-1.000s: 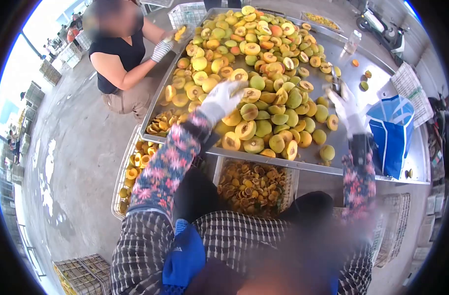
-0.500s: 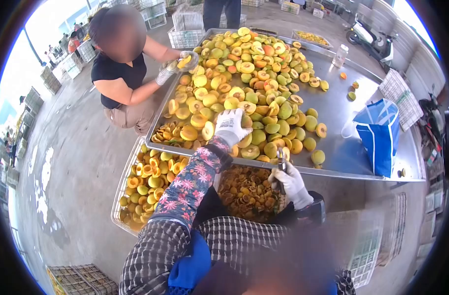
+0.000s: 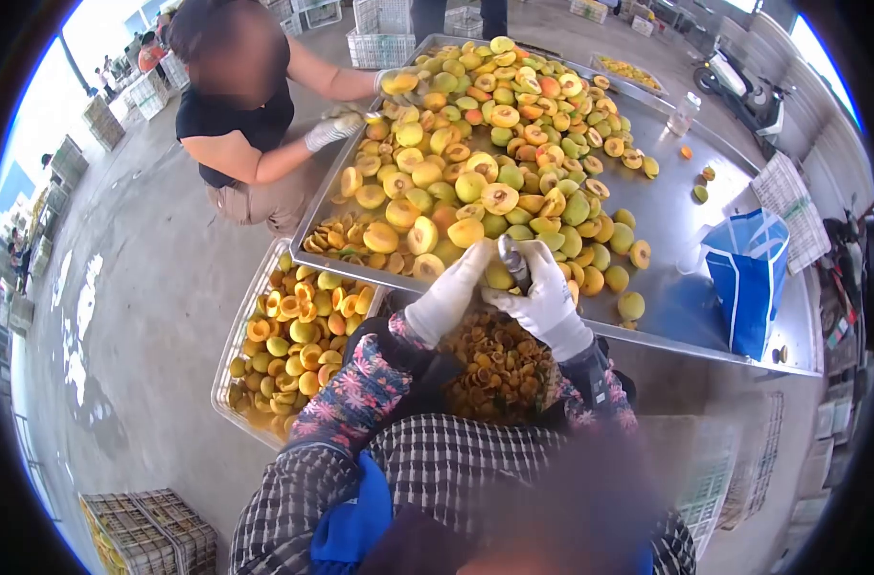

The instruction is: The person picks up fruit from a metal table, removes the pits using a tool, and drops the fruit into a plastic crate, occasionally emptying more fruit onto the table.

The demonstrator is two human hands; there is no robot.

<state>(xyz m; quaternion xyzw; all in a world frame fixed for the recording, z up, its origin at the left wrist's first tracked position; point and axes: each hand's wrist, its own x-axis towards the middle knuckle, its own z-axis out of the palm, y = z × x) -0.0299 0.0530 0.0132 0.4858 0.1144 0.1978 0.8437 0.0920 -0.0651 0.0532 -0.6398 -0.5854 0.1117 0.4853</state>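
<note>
My left hand [image 3: 450, 295], in a white glove, is closed at the front edge of the metal table, its fingers around a yellow-green peach half [image 3: 497, 276], partly hidden between my hands. In my gloved right hand [image 3: 546, 299] is a metal pitting tool [image 3: 512, 261] with a curved, ring-like head, held upright against the peach half. Just beyond my hands lies a big heap of halved yellow peaches [image 3: 499, 198], several showing cut faces. Below my hands is a container of brownish scooped-out pieces [image 3: 499, 369].
A white crate of peach halves [image 3: 228, 331] stands left of my knees. On the metal table [image 3: 662, 321] are a blue bag [image 3: 743, 278] and a clear bottle [image 3: 684, 113]. Across the left corner, a co-worker [image 3: 236, 125] in gloves handles peaches.
My left hand has drawn back from the heap toward me with a peach half. My right hand has lifted the pitting tool up and left to meet it. The co-worker's hands moved over the heap.
</note>
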